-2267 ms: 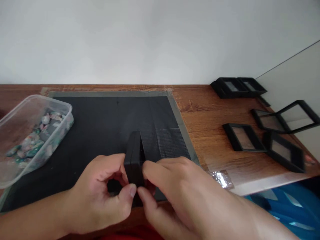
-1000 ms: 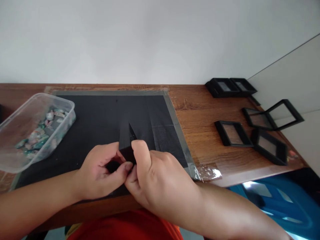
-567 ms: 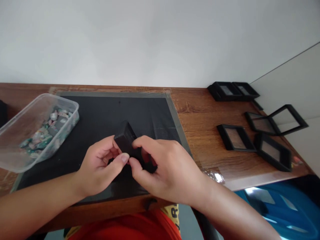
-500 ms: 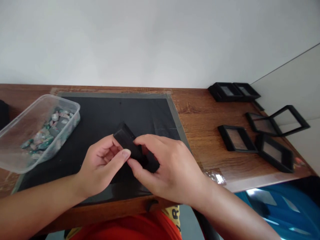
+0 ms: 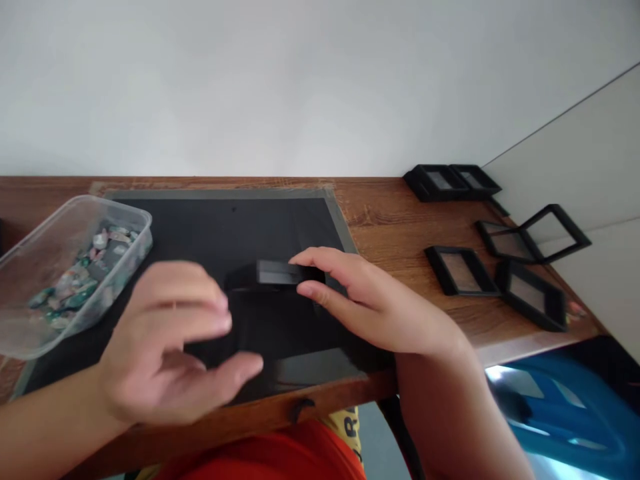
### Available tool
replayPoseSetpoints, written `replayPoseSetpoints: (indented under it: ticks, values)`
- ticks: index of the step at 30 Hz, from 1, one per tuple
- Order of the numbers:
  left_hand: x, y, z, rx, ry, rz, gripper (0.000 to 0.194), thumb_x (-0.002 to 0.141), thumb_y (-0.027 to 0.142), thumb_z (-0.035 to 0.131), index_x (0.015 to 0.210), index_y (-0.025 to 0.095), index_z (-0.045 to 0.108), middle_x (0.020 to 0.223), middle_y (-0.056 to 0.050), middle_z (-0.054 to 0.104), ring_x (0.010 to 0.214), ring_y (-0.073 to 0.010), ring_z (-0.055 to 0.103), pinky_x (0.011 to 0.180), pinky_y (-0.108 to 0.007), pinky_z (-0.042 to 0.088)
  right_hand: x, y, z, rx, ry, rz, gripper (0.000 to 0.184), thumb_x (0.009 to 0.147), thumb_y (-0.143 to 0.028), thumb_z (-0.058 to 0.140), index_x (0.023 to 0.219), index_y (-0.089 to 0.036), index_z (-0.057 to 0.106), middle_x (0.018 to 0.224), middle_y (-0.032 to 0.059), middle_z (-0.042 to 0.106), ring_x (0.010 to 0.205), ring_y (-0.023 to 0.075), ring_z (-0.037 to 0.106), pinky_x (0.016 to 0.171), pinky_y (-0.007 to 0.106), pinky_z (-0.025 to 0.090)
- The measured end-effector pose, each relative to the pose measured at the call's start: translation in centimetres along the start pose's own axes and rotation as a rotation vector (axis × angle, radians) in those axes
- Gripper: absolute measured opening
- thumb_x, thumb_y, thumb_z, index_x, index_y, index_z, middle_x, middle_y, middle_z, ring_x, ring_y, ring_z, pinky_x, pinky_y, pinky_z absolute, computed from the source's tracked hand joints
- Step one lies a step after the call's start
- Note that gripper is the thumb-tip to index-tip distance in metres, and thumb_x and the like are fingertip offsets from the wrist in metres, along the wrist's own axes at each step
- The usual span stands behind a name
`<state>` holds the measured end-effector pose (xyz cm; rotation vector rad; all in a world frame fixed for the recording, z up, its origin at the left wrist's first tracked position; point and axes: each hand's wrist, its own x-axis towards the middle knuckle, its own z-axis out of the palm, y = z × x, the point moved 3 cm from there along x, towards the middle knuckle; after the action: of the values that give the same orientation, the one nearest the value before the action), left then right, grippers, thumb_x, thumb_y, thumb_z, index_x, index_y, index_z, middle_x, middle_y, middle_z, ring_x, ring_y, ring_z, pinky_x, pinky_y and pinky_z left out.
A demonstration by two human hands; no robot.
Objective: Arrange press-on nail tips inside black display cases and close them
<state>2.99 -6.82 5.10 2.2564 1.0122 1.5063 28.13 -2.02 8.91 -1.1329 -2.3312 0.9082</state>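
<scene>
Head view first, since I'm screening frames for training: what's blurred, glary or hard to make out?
Head view: the left hand is motion-blurred; bright glare marks the blue object at lower right; the black case partly melts into the dark mat, its edges hard to trace; a dull sheen shows on the mat's near edge.

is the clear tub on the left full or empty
Partly full: the tub holds teal and pink pieces, with bare plastic showing beside them.

A small craft workspace, as indicated by the wooden desk [image 5: 390, 237] with its taped-down black mat [image 5: 200, 230], tub of colored stones [image 5: 120, 270] and several black display frames [image 5: 463, 291].
</scene>
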Motion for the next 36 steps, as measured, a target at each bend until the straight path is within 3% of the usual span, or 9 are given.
replayPoseSetpoints:
  ticks: [2, 4, 8, 10, 12, 15, 18, 23, 36]
  values:
    - [0.3, -1.0, 0.7, 0.081, -0.043, 0.018, 0.044, 0.089, 0.034, 0.089, 0.127, 0.024, 0.068, 0.119, -0.008, 0.075, 0.114, -0.0227, 0.071, 0.104, -0.040, 0.061, -0.2, 0.1, -0.4, 0.064, -0.112, -0.080, 0.023, 0.113, -0.031, 0.059, 0.130, -0.020, 0.070, 0.128, 0.0087, 0.079, 0.117, 0.0206, 0.073, 0.106, 0.039, 0.059]
    - [0.5, -1.9, 1.8, 0.063, -0.191, 0.019, 0.027, 0.095, 0.024, 0.081, 0.119, 0.024, 0.069, 0.109, -0.005, 0.077, 0.104, -0.0182, 0.074, 0.096, -0.032, 0.063, -0.2, 0.2, -0.2, 0.140, -0.171, -0.140, 0.020, 0.113, -0.027, 0.059, 0.129, -0.020, 0.070, 0.125, 0.0075, 0.078, 0.117, 0.0180, 0.072, 0.109, 0.038, 0.058]
    - [0.8, -2.2, 2.2, 0.072, -0.180, 0.016, 0.018, 0.096, 0.012, 0.074, 0.090, 0.023, 0.061, 0.085, 0.002, 0.073, 0.075, -0.0118, 0.071, 0.069, -0.024, 0.058, 0.4, 0.8, 1.7, 0.355, 0.077, 0.047, 0.040, 0.102, -0.028, 0.073, 0.139, -0.024, 0.059, 0.155, 0.0115, 0.059, 0.144, 0.0210, 0.059, 0.117, 0.042, 0.056]
    - [0.8, -2.0, 1.7, 0.112, -0.097, 0.045, 0.021, 0.095, 0.008, 0.074, 0.089, 0.023, 0.060, 0.084, 0.001, 0.072, 0.074, -0.0122, 0.070, 0.067, -0.024, 0.056, 0.6, 1.2, 3.4, 0.622, 0.197, 0.290, 0.052, 0.089, -0.036, 0.086, 0.128, -0.024, 0.054, 0.142, 0.0098, 0.063, 0.128, 0.0202, 0.068, 0.102, 0.038, 0.065]
    - [0.8, -1.6, 1.4, 0.130, -0.045, 0.112, 0.024, 0.093, 0.005, 0.076, 0.088, 0.023, 0.060, 0.080, 0.003, 0.068, 0.071, -0.0114, 0.066, 0.064, -0.024, 0.052, 0.9, 0.8, 5.7, 0.966, 0.036, 0.438, 0.054, 0.079, -0.036, 0.092, 0.114, -0.024, 0.053, 0.110, 0.0012, 0.070, 0.097, 0.0160, 0.074, 0.087, 0.034, 0.068]
    - [0.6, -1.4, 1.4, 0.145, -0.039, 0.186, 0.028, 0.091, 0.002, 0.076, 0.084, 0.023, 0.058, 0.075, 0.004, 0.063, 0.066, -0.0109, 0.058, 0.063, -0.027, 0.049, 1.3, -0.1, 7.6, 1.325, 0.036, 0.513, 0.051, 0.073, -0.028, 0.091, 0.106, -0.024, 0.053, 0.088, -0.0057, 0.070, 0.075, 0.0128, 0.070, 0.069, 0.029, 0.067]
    - [0.4, -1.6, 1.8, 0.177, -0.066, 0.181, 0.029, 0.091, -0.001, 0.069, 0.081, 0.023, 0.056, 0.073, 0.003, 0.063, 0.066, -0.0125, 0.056, 0.064, -0.030, 0.046, 1.4, -0.7, 8.7, 1.476, 0.085, 0.505, 0.034, 0.079, -0.029, 0.084, 0.100, -0.022, 0.058, 0.092, -0.0001, 0.078, 0.078, 0.0138, 0.074, 0.077, 0.030, 0.067]
    - [0.2, -1.3, 2.7, 0.209, -0.114, 0.151, 0.033, 0.092, 0.000, 0.063, 0.073, 0.023, 0.049, 0.067, 0.004, 0.059, 0.063, -0.0129, 0.052, 0.062, -0.032, 0.040, 1.3, -0.9, 9.7, 1.460, 0.220, 0.448, 0.020, 0.079, -0.030, 0.081, 0.087, -0.022, 0.064, 0.093, 0.0013, 0.079, 0.091, 0.0174, 0.075, 0.091, 0.033, 0.065]
    - [-0.1, -1.3, 3.9, -0.009, -0.263, 0.034, 0.049, 0.097, 0.061, 0.076, 0.074, 0.022, 0.058, 0.064, 0.006, 0.065, 0.058, -0.0110, 0.062, 0.057, -0.025, 0.048, 1.4, -0.4, 9.7, 1.211, 0.149, 0.408, 0.024, 0.077, -0.029, 0.077, 0.085, -0.023, 0.056, 0.065, -0.0077, 0.066, 0.055, 0.0095, 0.066, 0.054, 0.019, 0.056]
